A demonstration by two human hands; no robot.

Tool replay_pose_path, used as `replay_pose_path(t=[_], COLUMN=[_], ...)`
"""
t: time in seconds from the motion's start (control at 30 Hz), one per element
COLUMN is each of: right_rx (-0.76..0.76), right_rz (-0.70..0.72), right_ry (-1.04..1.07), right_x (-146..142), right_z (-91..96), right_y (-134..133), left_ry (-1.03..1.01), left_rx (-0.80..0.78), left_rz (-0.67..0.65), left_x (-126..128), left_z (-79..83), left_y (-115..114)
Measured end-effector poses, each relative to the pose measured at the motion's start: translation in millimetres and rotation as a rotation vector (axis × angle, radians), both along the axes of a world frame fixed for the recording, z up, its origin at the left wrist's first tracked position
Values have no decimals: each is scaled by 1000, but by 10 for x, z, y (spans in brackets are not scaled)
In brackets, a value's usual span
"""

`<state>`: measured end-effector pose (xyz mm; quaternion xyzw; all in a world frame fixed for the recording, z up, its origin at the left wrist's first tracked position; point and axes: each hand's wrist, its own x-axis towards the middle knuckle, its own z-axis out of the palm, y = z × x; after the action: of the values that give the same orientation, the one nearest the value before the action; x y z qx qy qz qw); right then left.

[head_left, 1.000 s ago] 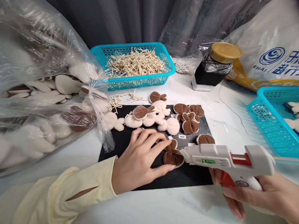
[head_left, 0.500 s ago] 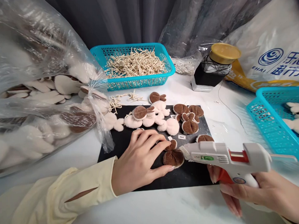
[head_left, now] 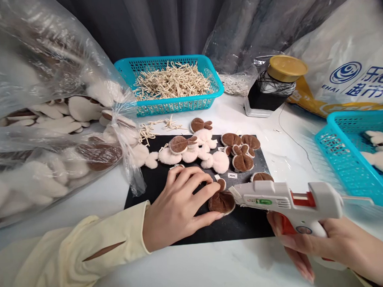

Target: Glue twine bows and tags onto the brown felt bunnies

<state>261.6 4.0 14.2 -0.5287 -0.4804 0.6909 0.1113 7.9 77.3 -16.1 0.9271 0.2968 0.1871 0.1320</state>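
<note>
My right hand (head_left: 331, 243) is wrapped round the handle of a white hot glue gun (head_left: 277, 197) with a red trigger. Its nozzle points left and meets, or nearly meets, the right edge of a brown plush rabbit-head piece (head_left: 220, 202). On the left side of that piece, my left hand (head_left: 185, 204) steadies it between thumb and index finger on a black mat (head_left: 196, 233). The other left fingers are bent over the mat, partly covering another small piece. Small white labels, one of them a printed label (head_left: 232, 175), lie just beyond the brown piece.
Brown and cream plush pieces (head_left: 220, 161) cluster at the mat's back. Behind stands a blue basket (head_left: 179, 105) of cream cord bows. A plastic bag of plush pieces (head_left: 51, 168) fills the left. A gold-lidded jar (head_left: 272, 85) and another blue basket (head_left: 349, 152) are right.
The glue gun's rear end has shifted slightly left, and my right hand has moved a little with it. The nozzle stays by the brown piece. My left hand has hardly moved.
</note>
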Motion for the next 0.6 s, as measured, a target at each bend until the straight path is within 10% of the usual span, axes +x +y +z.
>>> replay_pose_path(t=[0.43, 0.6], right_rx=[-75, -93], right_rz=[-71, -98], right_ry=[16, 26], right_x=[10, 4], right_z=[-64, -33], right_y=[-23, -22], left_ry=[-47, 57], left_rx=[308, 507], left_rz=[67, -108], left_x=[77, 25], left_z=[-73, -69], left_y=[-59, -42])
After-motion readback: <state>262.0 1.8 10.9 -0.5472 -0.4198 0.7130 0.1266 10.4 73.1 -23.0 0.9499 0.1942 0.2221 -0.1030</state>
